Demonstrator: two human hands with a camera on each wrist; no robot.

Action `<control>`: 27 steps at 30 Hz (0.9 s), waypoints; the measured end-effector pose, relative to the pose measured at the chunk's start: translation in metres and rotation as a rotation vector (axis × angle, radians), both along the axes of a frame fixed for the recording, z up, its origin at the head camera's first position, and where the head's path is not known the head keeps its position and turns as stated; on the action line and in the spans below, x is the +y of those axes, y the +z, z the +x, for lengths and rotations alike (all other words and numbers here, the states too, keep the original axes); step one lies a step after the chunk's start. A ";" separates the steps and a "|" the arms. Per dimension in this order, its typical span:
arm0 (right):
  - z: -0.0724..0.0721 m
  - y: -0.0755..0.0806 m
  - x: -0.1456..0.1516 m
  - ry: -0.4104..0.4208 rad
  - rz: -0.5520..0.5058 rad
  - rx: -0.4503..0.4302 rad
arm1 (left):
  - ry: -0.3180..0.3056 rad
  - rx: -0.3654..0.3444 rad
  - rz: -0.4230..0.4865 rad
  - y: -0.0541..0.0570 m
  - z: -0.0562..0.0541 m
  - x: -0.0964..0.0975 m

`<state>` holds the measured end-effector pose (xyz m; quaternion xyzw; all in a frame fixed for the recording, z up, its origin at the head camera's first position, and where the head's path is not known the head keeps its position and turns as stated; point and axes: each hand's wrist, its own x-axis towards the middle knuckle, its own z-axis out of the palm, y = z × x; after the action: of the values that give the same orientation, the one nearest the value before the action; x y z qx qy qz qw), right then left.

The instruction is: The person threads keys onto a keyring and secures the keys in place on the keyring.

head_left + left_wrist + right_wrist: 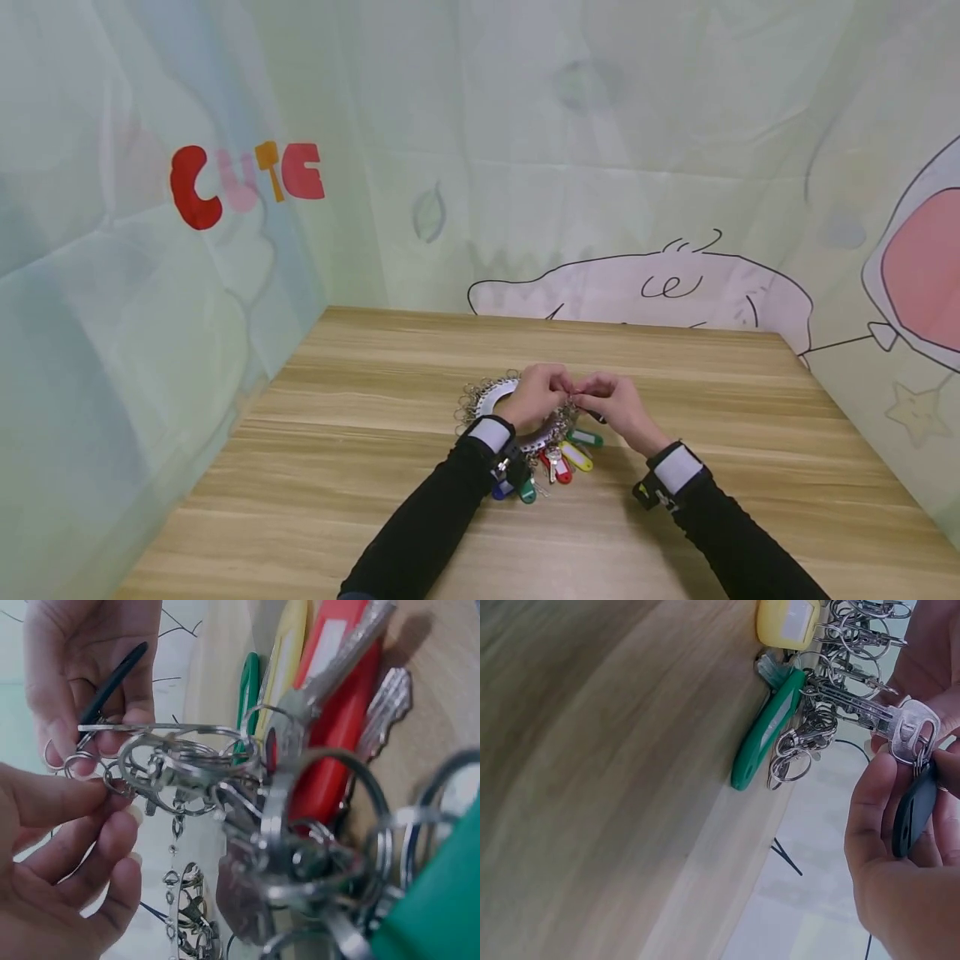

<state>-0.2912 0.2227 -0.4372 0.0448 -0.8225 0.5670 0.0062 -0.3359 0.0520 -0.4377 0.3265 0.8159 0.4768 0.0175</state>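
Note:
A white ring-shaped holder (487, 403) hung with many metal key rings and clasps lies on the table. My left hand (536, 394) is over its right side; in the left wrist view its thumb and finger pinch a small metal ring (114, 780). Close beside it, my right hand (618, 408) holds a black key tag (915, 811) with a key (907, 731) on its ring. Fingertips of both hands nearly meet at that ring, and partly hide the join. Green (585, 437), yellow (576, 456) and red (562, 472) key tags fan out below.
Another green tag (528, 491) and a blue tag (503, 489) lie on the near side of the holder, by the left wrist. The wooden table (337, 500) meets a printed cloth backdrop (420, 125) at its back and sides.

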 end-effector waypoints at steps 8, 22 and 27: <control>0.000 -0.001 0.001 -0.003 -0.014 -0.017 | 0.017 0.007 -0.042 -0.002 -0.001 0.002; -0.001 -0.001 0.000 0.011 0.006 0.012 | 0.082 0.004 -0.032 0.000 -0.002 0.004; -0.001 -0.001 0.000 0.019 0.015 0.020 | 0.100 -0.001 -0.059 0.001 -0.002 0.006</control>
<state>-0.2924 0.2229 -0.4380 0.0582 -0.8260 0.5605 0.0089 -0.3377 0.0577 -0.4368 0.2845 0.8450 0.4528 0.0035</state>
